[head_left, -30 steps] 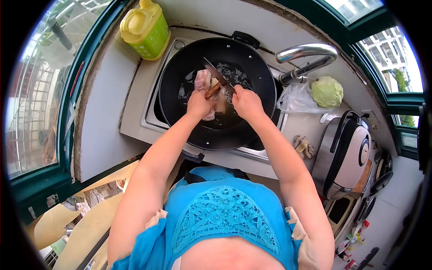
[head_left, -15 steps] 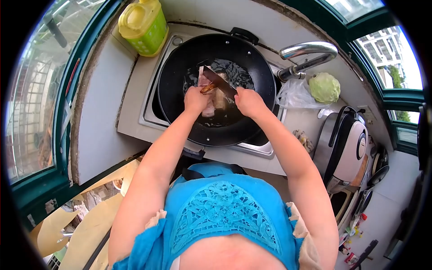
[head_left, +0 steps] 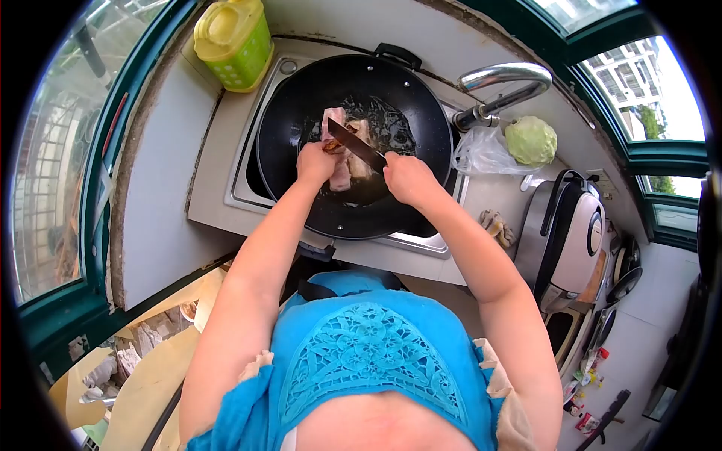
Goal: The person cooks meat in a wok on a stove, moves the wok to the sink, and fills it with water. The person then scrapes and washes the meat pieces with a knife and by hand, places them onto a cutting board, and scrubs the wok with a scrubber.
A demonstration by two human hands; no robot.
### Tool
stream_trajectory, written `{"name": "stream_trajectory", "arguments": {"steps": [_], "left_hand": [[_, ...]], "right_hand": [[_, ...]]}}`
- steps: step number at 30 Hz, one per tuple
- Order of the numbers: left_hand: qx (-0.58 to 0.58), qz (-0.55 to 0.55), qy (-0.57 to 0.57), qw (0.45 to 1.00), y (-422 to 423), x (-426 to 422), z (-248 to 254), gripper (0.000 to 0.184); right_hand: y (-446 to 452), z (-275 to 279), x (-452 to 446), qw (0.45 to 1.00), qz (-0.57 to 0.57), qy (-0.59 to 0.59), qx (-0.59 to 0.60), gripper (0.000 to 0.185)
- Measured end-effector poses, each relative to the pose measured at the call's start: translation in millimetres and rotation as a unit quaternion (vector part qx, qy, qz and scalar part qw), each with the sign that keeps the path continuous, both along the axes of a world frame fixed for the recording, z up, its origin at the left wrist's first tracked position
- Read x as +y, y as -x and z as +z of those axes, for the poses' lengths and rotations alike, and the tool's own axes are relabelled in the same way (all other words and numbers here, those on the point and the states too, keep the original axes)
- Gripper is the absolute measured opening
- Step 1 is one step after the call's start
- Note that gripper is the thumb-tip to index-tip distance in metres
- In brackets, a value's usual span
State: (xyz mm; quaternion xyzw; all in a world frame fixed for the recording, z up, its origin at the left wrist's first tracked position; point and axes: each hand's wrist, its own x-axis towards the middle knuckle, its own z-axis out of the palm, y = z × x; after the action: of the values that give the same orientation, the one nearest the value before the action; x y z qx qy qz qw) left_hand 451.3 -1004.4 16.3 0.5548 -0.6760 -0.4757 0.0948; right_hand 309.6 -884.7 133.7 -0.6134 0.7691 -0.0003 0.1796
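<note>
Two pale pink pieces of meat [head_left: 341,177] lie side by side in a broad black wok [head_left: 423,113], where dark, shiny liquid pools around them. The wok sits over the metal sink [head_left: 239,197], its two handles pointing to the far and near sides. The right hand [head_left: 410,180] has its grip wrapped around the handle end of a knife [head_left: 362,148], whose dark blade slants up and leftward across the meat, the tip toward the far end of the left piece. The left hand [head_left: 316,164] has its fingers drawn together at a brown piece [head_left: 331,146] just beside the blade; what that piece is, I cannot tell, nor whether those fingers also press on the meat. On the bench [head_left: 207,192] right of the wok, near the curved tap [head_left: 511,73], a pale green cabbage [head_left: 531,140] stands against a clear plastic bag [head_left: 485,152]. Closer in lie a crumpled cloth [head_left: 496,228] and a rice cooker [head_left: 562,244]; a yellow-green jug [head_left: 235,46] stands at the far left corner.
</note>
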Motion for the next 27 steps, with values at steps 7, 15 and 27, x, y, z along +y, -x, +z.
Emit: {"name": "stream_trajectory", "arguments": {"steps": [7, 15, 27], "left_hand": [[0.027, -0.059, 0.050, 0.997, -3.9, 4.1, 10.7, 0.047], [0.005, 0.001, 0.055, 0.998, -14.3, 20.0, 19.2, 0.037], [-0.015, -0.025, 0.060, 0.998, -10.7, 13.4, 14.6, 0.029]], "right_hand": [[31.2, 3.2, -1.8, 0.995, -0.065, 0.023, 0.071, 0.012], [-15.0, 14.2, 8.2, 1.000, -0.002, 0.023, -0.008, 0.014], [14.2, -15.5, 10.4, 1.000, 0.007, 0.010, -0.021, 0.017]]}}
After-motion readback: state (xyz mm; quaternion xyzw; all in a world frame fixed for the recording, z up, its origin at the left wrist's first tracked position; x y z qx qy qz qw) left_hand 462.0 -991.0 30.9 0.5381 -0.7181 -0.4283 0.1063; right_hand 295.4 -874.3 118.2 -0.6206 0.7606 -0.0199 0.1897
